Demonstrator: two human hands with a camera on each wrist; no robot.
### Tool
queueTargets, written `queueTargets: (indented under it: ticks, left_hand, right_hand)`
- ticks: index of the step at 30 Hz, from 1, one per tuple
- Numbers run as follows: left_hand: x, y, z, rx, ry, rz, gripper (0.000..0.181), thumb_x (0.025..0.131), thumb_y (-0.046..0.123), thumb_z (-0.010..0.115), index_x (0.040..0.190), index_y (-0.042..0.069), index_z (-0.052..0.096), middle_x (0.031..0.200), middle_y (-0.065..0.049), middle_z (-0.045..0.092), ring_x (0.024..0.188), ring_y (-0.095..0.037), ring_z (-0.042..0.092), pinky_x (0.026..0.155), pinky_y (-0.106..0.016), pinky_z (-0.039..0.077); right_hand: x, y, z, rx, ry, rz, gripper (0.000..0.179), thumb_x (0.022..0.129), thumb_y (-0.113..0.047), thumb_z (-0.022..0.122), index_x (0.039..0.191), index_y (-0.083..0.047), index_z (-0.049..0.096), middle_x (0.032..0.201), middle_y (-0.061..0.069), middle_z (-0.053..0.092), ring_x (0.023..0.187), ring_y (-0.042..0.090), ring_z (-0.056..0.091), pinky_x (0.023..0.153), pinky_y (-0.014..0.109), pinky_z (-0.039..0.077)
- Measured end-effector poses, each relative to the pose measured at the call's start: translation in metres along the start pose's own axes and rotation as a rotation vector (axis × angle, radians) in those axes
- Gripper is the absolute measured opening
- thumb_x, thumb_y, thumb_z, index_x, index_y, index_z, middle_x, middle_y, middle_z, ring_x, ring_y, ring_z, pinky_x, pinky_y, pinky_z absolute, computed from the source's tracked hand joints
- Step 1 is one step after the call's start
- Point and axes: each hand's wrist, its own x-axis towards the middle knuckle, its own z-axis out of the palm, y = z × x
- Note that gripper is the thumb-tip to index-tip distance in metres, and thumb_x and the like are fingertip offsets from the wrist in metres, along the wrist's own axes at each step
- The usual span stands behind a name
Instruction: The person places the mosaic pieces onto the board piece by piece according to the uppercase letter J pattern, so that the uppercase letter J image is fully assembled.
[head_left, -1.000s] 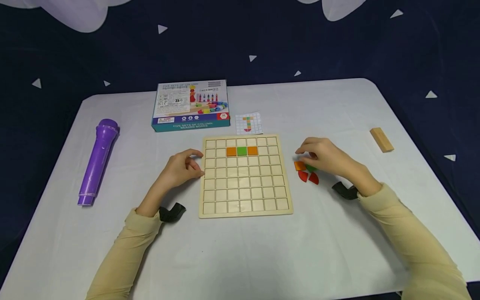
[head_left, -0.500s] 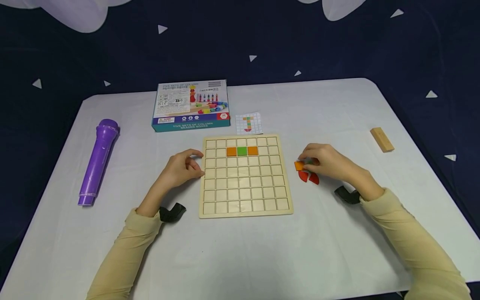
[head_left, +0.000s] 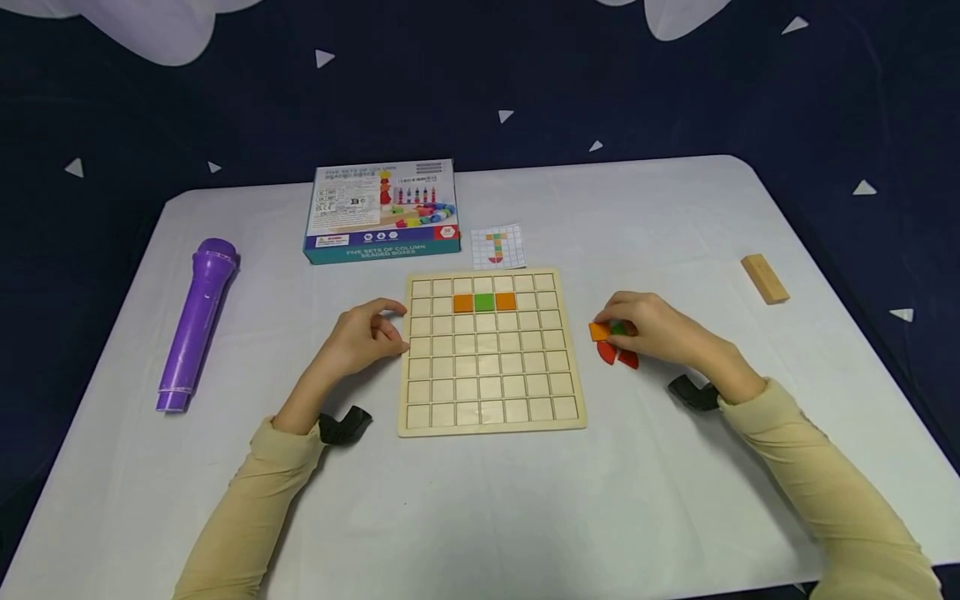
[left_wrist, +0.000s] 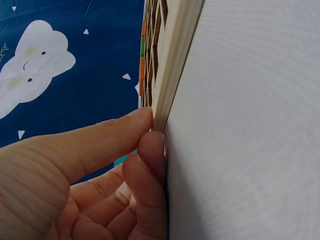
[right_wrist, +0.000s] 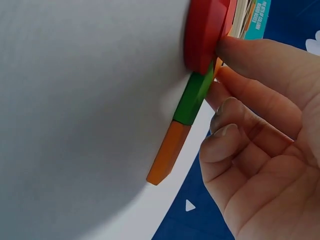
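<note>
My left hand [head_left: 360, 337] is at the left edge of a pale wooden grid board [head_left: 489, 365], thumb and index fingertips touching that edge. In the left wrist view the thumb [left_wrist: 107, 142] lies against the board's rim [left_wrist: 172, 75]. On the board an orange, a green [head_left: 484, 302] and an orange square tile sit in one row. My right hand [head_left: 656, 329], right of the board, pinches an orange square tile [head_left: 599, 332] between thumb and index finger. Beside it lie a green tile [right_wrist: 192, 100], another orange tile [right_wrist: 168, 152], hidden by the hand in the head view, and two red quarter-round tiles [head_left: 607, 353].
Behind the board lie a small pattern card [head_left: 498, 247] and a bead-set box [head_left: 382, 212]. A purple tube [head_left: 197, 325] lies far left, a wooden block [head_left: 764, 279] far right. Black wrist pieces [head_left: 345, 425] hang at both cuffs.
My right hand has lowered toward the loose tiles, and its thumb and index finger have closed on the orange tile. My left hand and the board have stayed put.
</note>
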Motion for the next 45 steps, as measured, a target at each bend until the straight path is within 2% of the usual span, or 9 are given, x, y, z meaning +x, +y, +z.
queueTargets:
  ticks: [14,21,26,38,45]
  left_hand:
    - [0.0,-0.001,0.0,0.003,0.002,0.007,0.047,0.078,0.008,0.072,0.121,0.001,0.055,0.081,-0.013,0.066,0.063,-0.014,0.052,0.064,-0.026,0.042]
    - [0.001,-0.001,0.0,0.001,0.004,0.003,0.048,0.077,0.008,0.073,0.121,0.002,0.054,0.081,-0.013,0.066,0.063,-0.013,0.052,0.063,-0.026,0.042]
    - [0.0,0.0,-0.001,-0.001,0.006,0.006,0.048,0.077,0.008,0.073,0.121,0.001,0.055,0.081,-0.013,0.066,0.062,-0.013,0.051,0.063,-0.025,0.042]
    - [0.0,-0.001,-0.001,-0.01,-0.001,-0.009,0.048,0.077,0.009,0.073,0.122,0.002,0.055,0.081,-0.012,0.066,0.062,-0.013,0.052,0.063,-0.025,0.042]
    - [0.0,-0.001,-0.001,-0.011,-0.001,-0.009,0.048,0.077,0.009,0.073,0.121,0.002,0.055,0.08,-0.012,0.065,0.062,-0.013,0.051,0.063,-0.025,0.042]
  right_hand:
    - [0.01,-0.005,0.001,-0.02,-0.013,0.013,0.022,0.077,0.0,0.07,0.099,0.0,0.07,0.089,0.006,0.065,0.071,0.011,0.053,0.062,0.022,0.045]
    - [0.016,-0.01,-0.001,-0.032,0.031,-0.013,0.02,0.076,-0.001,0.071,0.097,0.001,0.071,0.088,0.007,0.067,0.072,0.013,0.056,0.063,0.025,0.047]
    - [0.026,-0.018,0.0,-0.027,0.033,-0.029,0.021,0.077,-0.005,0.071,0.098,-0.001,0.071,0.089,0.006,0.067,0.074,0.013,0.058,0.066,0.027,0.049]
    - [0.053,-0.037,0.003,-0.027,-0.019,-0.06,0.02,0.08,-0.011,0.071,0.099,-0.003,0.071,0.091,0.006,0.066,0.066,0.01,0.047,0.061,0.022,0.04]
    - [0.065,-0.045,0.006,-0.03,-0.024,-0.096,0.019,0.08,-0.012,0.071,0.098,-0.004,0.071,0.089,0.006,0.065,0.067,0.01,0.046,0.063,0.024,0.041]
